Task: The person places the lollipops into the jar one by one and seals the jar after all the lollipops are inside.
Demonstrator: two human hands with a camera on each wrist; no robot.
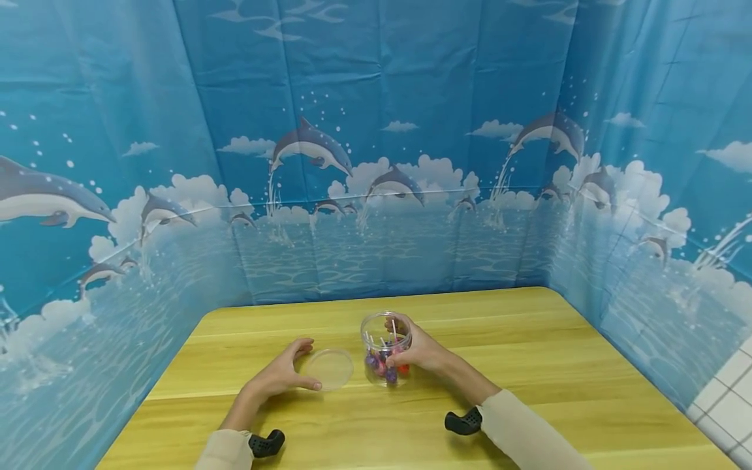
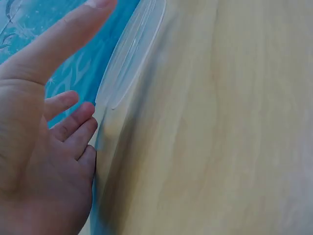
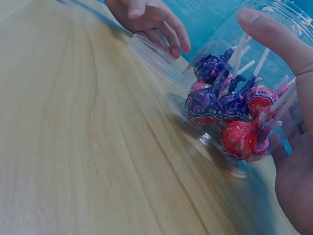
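My right hand [image 1: 424, 349] grips a clear round jar [image 1: 370, 336] from its right side, thumb at the front and fingers around the back. Inside are several lollipops [image 3: 234, 107] in purple, pink and red wrappers, their white sticks pointing up. The jar's top is uncovered. A clear round lid [image 1: 330, 369] lies just left of the jar on the table. Beside that lid, my left hand [image 1: 283, 373] is spread, thumb and fingers apart with nothing between them. In the left wrist view, its fingertips are close to the rim of the lid [image 2: 134, 56].
The yellow wood-grain table [image 1: 505, 365] has a curtain [image 1: 376, 248] printed with dolphins along its back and sides. Black curved devices [image 1: 464, 422] are worn at both wrists. White tiles [image 1: 731, 398] show at the lower right.
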